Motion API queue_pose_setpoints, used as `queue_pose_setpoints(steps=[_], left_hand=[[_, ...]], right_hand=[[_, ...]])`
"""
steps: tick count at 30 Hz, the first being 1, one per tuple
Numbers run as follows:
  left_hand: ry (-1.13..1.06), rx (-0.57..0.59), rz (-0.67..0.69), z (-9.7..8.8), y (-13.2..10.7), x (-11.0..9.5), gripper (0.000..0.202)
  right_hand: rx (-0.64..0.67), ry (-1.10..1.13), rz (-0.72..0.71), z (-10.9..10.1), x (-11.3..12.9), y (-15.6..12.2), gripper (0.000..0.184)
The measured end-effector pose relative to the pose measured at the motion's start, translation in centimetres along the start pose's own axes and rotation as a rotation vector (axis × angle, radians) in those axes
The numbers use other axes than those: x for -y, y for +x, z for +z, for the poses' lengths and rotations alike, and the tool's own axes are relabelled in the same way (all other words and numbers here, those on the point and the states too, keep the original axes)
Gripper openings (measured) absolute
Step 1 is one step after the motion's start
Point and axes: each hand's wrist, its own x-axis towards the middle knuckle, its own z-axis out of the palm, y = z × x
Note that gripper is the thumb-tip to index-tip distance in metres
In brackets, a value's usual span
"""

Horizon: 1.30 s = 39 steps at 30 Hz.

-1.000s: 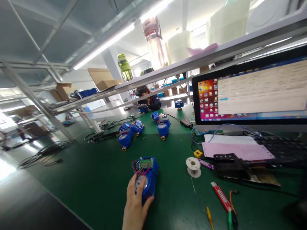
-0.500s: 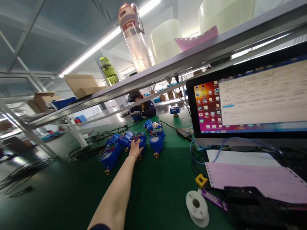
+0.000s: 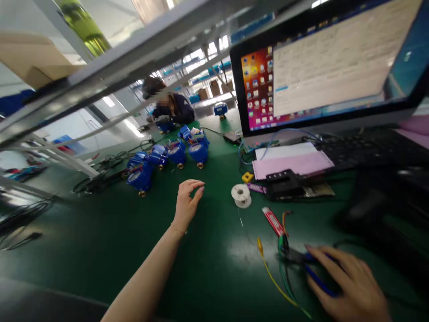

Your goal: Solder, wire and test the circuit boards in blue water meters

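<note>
There are the blue-handled pliers, low at the right of the green tabletop, right hand wrapped round their handles, nose by the green clip, while the left hand hovers loosely curled, thumb just off the fingertips, white spool to its right, blue meters beyond.

Workshop with pliers, wire spool

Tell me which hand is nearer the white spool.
Left. The left hand is left of the spool; the right hand, at the blue-handled pliers, is farther off, to its right.
</note>
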Motion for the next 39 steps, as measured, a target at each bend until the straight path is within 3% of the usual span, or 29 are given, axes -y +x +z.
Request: queue_pose_setpoints(steps=[4,7,10,12,16,19,22,25,28,30,32,34,36,37,39], left_hand=[[-0.266,0.279,0.040,0.0,-7.8,-7.5,0.020],[-0.397,0.430,-0.048,1.2,-11.7,-10.7,0.025],[-0.508,0.471,-0.170,2.6,-14.1,-12.3,0.032],[-0.549,0.460,-0.243,3.1,-15.2,-12.8,0.025],[-0.508,0.422,-0.322,2.4,-16.5,-12.9,0.015],[-0.446,0.385,-0.355,0.2,-18.0,-12.0,0.014],[-0.346,0.311,-0.418,-3.5,-21.2,-9.0,0.019],[-0.124,0.310,-0.578,-8.1,-26.1,-3.7,0.029],[0.335,0.369,-0.707,-12.1,-31.0,1.5,0.037],[0.568,0.414,-0.737,-13.5,-33.2,3.0,0.037],[0.567,0.428,-0.762,-13.5,-33.9,2.4,0.033],[0.442,0.315,-0.681,-11.9,-33.2,-0.1,0.033],[0.360,0.108,-0.359,-9.0,-31.6,-3.7,0.031],[0.342,0.075,-0.166,-7.2,-30.7,-5.6,0.032],[0.335,0.195,0.148,-3.4,-29.0,-8.9,0.034]], right_hand=[[-0.041,-0.050,-0.103,-1.0,1.2,0.9,0.030],[-0.076,-0.082,-0.169,-1.6,1.9,1.2,0.029],[-0.095,-0.112,-0.276,-2.1,2.3,0.9,0.030],[-0.086,-0.115,-0.351,-2.3,2.5,0.6,0.030],[-0.049,-0.074,-0.448,-2.5,4.0,-0.2,0.029],[-0.016,-0.023,-0.494,-2.8,5.4,-0.5,0.029],[-0.004,-0.014,-0.421,-3.4,5.5,-0.2,0.029],[0.030,-0.114,-0.197,-4.0,3.3,0.8,0.031],[0.103,-0.272,0.032,-3.9,-0.3,1.4,0.039],[0.157,-0.354,0.119,-3.4,-2.4,1.4,0.045],[0.206,-0.399,0.145,-2.7,-3.7,1.0,0.048],[0.228,-0.423,0.136,-2.1,-4.2,0.5,0.049],[0.223,-0.429,0.116,-1.7,-4.2,0.0,0.050],[0.210,-0.424,0.108,-1.6,-4.2,-0.1,0.051],[0.191,-0.408,0.086,-1.5,-4.2,-0.3,0.052]])
